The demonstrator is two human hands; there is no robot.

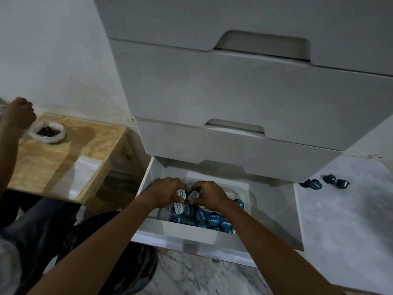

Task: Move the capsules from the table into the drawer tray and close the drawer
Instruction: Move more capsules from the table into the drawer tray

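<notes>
Smooth plastic in a matt white box.
The capsules (212,218) I handle are teal plastic with smooth printed lids that catch a faint sheen. Their tray (247,194) is clear glossy plastic, the drawer (191,233) smooth matt white board, the side table (63,158) bare grainy plywood, and the floor (191,277) looks like veined marble.

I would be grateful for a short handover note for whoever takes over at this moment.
Hands: left hand and right hand are both over the clear plastic tray, gripping white-lidded capsules.
Done: many round teal-lidded capsules lie in the tray, inside the open white bottom drawer.
Left: four dark teal capsules remain on the white marbled table; then close the drawer.
</notes>
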